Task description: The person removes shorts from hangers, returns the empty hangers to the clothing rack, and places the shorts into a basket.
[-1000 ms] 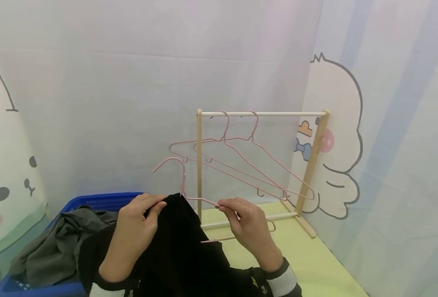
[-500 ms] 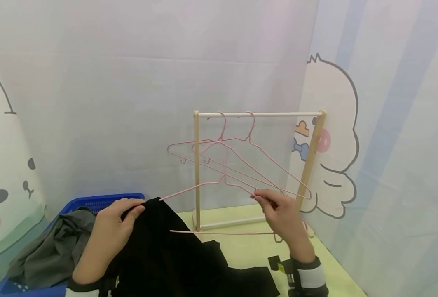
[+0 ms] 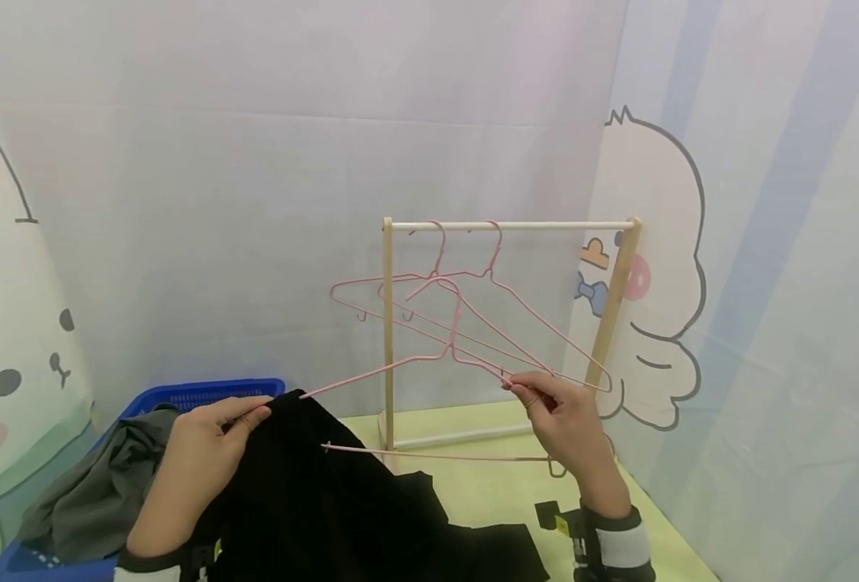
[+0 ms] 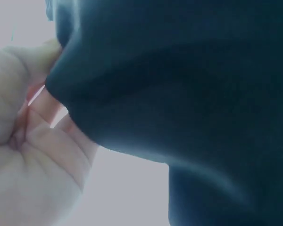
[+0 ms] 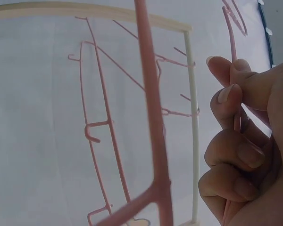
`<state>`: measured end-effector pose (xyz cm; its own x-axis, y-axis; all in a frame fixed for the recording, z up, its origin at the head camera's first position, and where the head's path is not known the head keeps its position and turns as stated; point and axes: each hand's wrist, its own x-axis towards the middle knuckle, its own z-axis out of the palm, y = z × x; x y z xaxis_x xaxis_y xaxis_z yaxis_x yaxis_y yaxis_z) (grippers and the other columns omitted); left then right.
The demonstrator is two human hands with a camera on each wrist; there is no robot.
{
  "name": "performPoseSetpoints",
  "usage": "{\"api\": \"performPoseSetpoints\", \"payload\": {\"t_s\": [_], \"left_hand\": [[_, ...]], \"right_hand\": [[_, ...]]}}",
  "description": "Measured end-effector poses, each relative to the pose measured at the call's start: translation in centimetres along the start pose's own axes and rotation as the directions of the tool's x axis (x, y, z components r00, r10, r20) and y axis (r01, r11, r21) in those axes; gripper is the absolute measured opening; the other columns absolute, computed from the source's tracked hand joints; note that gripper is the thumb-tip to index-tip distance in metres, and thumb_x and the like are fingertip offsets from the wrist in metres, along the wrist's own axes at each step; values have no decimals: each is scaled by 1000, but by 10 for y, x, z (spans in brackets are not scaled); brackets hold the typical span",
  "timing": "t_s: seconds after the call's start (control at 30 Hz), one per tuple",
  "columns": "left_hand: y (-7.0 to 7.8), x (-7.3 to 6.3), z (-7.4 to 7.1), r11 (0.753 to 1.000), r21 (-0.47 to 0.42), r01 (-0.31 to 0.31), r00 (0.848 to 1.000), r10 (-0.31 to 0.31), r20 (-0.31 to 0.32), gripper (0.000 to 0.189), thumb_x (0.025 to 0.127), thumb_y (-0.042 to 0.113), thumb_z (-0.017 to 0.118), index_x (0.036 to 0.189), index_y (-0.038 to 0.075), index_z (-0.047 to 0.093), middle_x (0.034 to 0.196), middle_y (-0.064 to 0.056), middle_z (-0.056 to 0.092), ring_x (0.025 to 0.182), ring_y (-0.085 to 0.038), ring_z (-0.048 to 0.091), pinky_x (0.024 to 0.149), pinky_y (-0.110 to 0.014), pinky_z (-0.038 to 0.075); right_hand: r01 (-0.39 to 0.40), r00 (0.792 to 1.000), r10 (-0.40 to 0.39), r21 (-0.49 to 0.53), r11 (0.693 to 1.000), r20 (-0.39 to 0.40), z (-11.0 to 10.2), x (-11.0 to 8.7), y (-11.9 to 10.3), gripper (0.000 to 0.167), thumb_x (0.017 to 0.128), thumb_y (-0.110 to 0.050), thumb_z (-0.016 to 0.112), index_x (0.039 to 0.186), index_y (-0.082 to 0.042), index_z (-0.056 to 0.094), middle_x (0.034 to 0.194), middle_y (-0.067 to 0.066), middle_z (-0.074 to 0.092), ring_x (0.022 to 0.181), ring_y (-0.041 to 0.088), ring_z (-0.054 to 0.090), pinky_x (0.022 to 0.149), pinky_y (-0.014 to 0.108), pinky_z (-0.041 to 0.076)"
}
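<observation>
A pink wire hanger (image 3: 371, 374) is held up in front of me, its hook pointing left. My right hand (image 3: 563, 412) pinches its right shoulder; in the right wrist view the fingers (image 5: 231, 150) curl round the wire. With thumb and fingers my left hand (image 3: 207, 453) pinches the edge of a black garment (image 3: 342, 493) that drapes down toward me. The hanger's left shoulder tip goes in at the garment's top edge and is hidden there. The hanger's bottom bar (image 3: 436, 457) crosses in front of the cloth. Black fabric (image 4: 179, 103) fills most of the left wrist view.
A small rack (image 3: 509, 226) with wooden posts stands on the yellow-green tabletop (image 3: 487, 485). Two pink hangers (image 3: 538, 314) hang from its bar. At left a blue basket (image 3: 211, 394) holds a grey garment (image 3: 102, 485). Printed curtains surround the table.
The right hand has moved right with the hanger, whose hook now stands farther right. The left hand has shifted left and slightly down with the garment's edge. More of the hanger's left shoulder shows.
</observation>
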<state>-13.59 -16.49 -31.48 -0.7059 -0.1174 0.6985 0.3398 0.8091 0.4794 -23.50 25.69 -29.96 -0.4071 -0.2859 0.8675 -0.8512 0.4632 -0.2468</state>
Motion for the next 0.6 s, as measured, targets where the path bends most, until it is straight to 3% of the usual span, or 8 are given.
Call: {"api": "performPoseSetpoints", "payload": {"t_s": [0.17, 0.23, 0.43, 0.6], "left_hand": [[-14, -3, -10, 996, 73, 42, 999, -44, 25, 20, 97, 13, 73, 115, 4, 79, 64, -1, 61, 43, -8, 27, 42, -28, 28], [-19, -4, -14, 993, 107, 59, 997, -63, 40, 22, 98, 14, 72, 116, 2, 78, 62, 1, 57, 44, -9, 29, 44, -28, 28], [-26, -6, -23, 980, 148, 133, 977, -155, 147, 30, 104, 19, 65, 123, -3, 73, 82, -7, 71, 52, -15, 38, 49, -31, 31], [-14, -3, -13, 986, 122, 115, 965, -140, 220, 29, 104, 18, 64, 124, 0, 73, 80, -3, 69, 50, -14, 40, 50, -31, 34]], "right_hand": [[-60, 998, 61, -49, 997, 5, -12, -4, 5, 18, 91, 4, 75, 100, -11, 80, 84, -3, 75, 52, 1, 37, 49, 15, 32], [-100, 995, 101, -72, 992, 7, -19, -6, 7, 16, 92, 3, 75, 100, -10, 80, 85, -1, 76, 53, 1, 40, 50, 15, 34], [-178, 983, 181, -140, 974, 11, -38, -9, 10, 14, 93, -1, 75, 102, -11, 81, 88, 1, 78, 56, 2, 47, 52, 17, 38], [-213, 977, 215, -181, 960, -6, -45, -10, 10, 13, 94, -4, 75, 102, -13, 81, 78, -4, 74, 53, 3, 42, 48, 19, 34]]}}
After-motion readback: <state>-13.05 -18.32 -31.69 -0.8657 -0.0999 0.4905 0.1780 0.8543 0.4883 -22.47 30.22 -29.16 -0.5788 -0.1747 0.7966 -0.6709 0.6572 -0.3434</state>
